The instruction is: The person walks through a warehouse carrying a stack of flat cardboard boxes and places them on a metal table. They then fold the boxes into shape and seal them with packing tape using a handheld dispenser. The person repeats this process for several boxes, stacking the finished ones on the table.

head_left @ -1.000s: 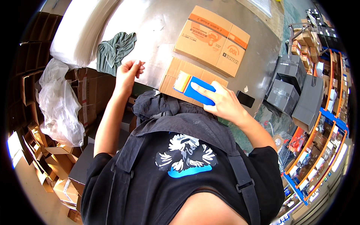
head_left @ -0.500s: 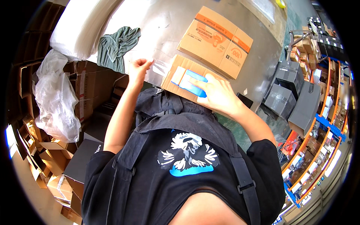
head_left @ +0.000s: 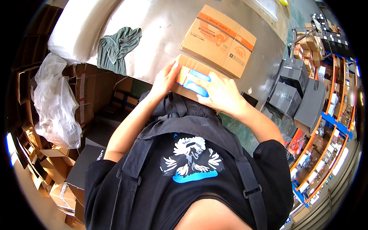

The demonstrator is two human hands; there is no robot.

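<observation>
A narrow brown cardboard box (head_left: 194,63) lies at the near edge of the metal table, right in front of me. My right hand (head_left: 226,94) grips a blue tape dispenser (head_left: 196,89) on top of this box, its index finger stretched along the blue part. Against the box's left end rests my left hand (head_left: 165,78), its fingers straight and lying flat; its fingertips reach the top edge. The underside of the box and part of the dispenser are hidden by my hands. Just beyond lies a larger flat carton (head_left: 218,40) with an orange printed band.
A crumpled green cloth (head_left: 118,50) lies on the metal table (head_left: 161,27) to the left, beside a big roll of clear wrap (head_left: 74,30). Clear plastic (head_left: 55,103) hangs at the left. Black boxes (head_left: 285,96) and orange-framed shelves (head_left: 333,115) stand at the right.
My left hand has moved right, from beside the box, where it pinched a clear strip, onto the box's left end. My right hand stays on the tape dispenser.
</observation>
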